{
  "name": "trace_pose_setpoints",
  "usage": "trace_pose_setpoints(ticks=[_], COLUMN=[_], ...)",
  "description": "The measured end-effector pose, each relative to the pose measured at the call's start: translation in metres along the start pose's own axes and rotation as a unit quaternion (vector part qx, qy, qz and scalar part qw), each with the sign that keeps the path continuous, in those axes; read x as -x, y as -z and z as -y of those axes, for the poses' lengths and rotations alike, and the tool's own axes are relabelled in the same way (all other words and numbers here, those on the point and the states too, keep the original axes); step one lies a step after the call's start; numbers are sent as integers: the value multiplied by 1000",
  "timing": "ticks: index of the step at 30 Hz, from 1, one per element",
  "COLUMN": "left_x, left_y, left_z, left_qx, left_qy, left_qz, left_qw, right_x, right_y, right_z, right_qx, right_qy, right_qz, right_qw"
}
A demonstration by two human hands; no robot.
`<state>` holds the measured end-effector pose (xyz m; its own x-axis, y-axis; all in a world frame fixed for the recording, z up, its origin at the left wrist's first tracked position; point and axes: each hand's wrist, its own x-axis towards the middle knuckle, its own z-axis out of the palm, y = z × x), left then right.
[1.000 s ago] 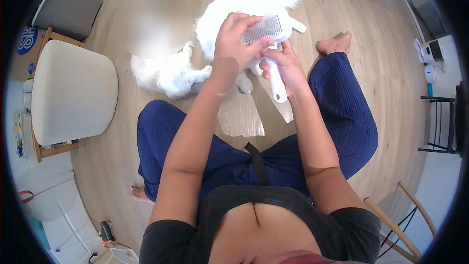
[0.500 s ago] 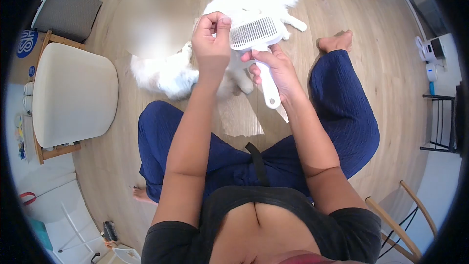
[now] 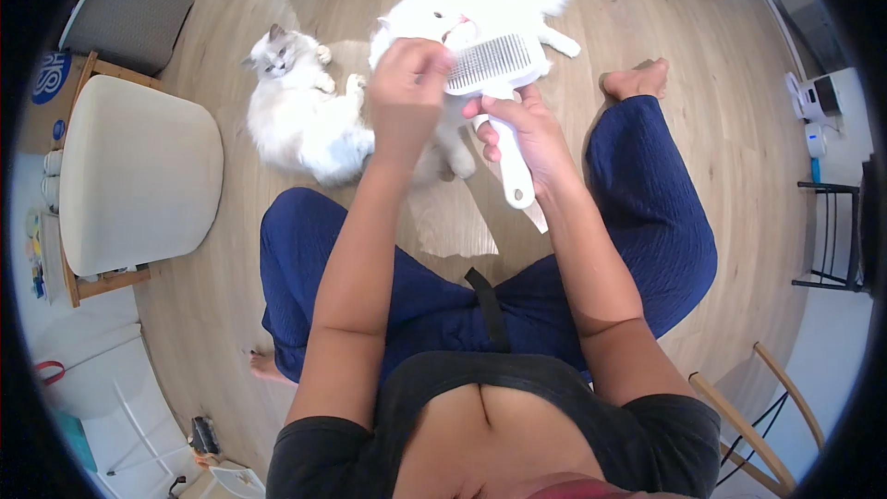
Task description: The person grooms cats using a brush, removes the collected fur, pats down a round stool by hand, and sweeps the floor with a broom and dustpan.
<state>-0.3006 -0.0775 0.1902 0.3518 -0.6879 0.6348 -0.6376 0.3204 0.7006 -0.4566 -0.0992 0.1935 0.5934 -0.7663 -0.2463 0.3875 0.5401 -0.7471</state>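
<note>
A white pet slicker brush, its bristles turned up toward me, is gripped by the handle in my right hand. Close to the left edge of the bristle pad is my left hand, slightly blurred, its fingers curled together in a pinch; what lies between the fingertips, if anything, is hidden. Behind the brush a fluffy white cat lies on the floor, partly covered by my hands. To the left, a cream and grey cat lies on its side with its head raised.
My legs in blue trousers spread on the wooden floor around this spot. A cream padded seat stands at left, with a grey box-like piece behind it. Curved wooden bars rise at lower right.
My left hand has shifted slightly right and down toward the bristles. The brush has moved a little to the right. The left cat's head, blurred before, now shows clearly.
</note>
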Motion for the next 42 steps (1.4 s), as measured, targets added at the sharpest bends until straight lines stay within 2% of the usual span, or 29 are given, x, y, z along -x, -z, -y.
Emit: trace_pose_setpoints(ticks=[1,2,4,5,7,11,14,16,17,19,23,25,26,27,28,29,30,31,32,33,34,35,36,37,39,42], left_x=[-2,-3,-7,-8,-8,-7,-13,-19,-20,-25,-25,-24,-24,-23,-21,-19,-18,-16,-16,-16,-17,-14,-13,-12,-7,13], left_y=[1,3,10,10,9,2,2,3,4,10,12,9,11,11,10,9,11,13,15,19,30,42,56,73,116,195], left_z=[3,5,4,3,2,20,12,11,10,3,-15,-14,-15,-15,-16,-18,-25,-26,-24,-26,-41,-48,-54,-61,-73,-100], left_qx=[59,60,274,272,271,233,238,269,269,323,349,285,260,260,230,199,138,133,157,179,220,214,286,356,356,417], left_qy=[85,85,260,259,252,242,289,314,314,250,229,186,198,196,163,130,113,112,162,209,287,281,276,264,272,203], left_qz=[-46,-44,-2,-3,80,118,84,-19,-19,-40,-16,51,89,84,82,80,54,46,9,-29,-52,-68,-99,-130,-170,-251], left_qw=[994,994,926,927,926,935,923,910,910,912,909,939,941,942,956,968,982,984,974,961,931,933,912,887,877,850], right_x=[1,2,2,1,1,-1,1,0,0,1,2,3,4,3,2,2,2,3,6,12,22,31,33,35,41,56], right_y=[0,1,4,4,2,4,5,7,7,5,1,1,-1,-3,-6,-9,-11,-14,-19,-31,-50,-68,-83,-98,-134,-204], right_z=[5,8,9,8,8,6,10,10,10,11,11,11,12,11,7,4,4,6,7,12,19,24,27,28,23,8], right_qx=[-12,-24,-19,-13,-11,31,27,39,50,60,80,92,104,107,137,166,167,308,441,442,544,633,604,600,570,520], right_qy=[0,0,5,8,9,35,22,27,31,29,11,12,14,13,53,93,93,133,172,175,233,291,298,308,435,461], right_qz=[-3,-5,-5,-3,0,-5,11,16,19,20,10,25,38,42,39,37,44,10,-22,-10,-37,-61,-45,-25,57,182], right_qw=[1000,1000,1000,1000,1000,999,999,999,998,998,997,995,994,993,988,981,981,942,880,880,805,715,738,738,695,695])
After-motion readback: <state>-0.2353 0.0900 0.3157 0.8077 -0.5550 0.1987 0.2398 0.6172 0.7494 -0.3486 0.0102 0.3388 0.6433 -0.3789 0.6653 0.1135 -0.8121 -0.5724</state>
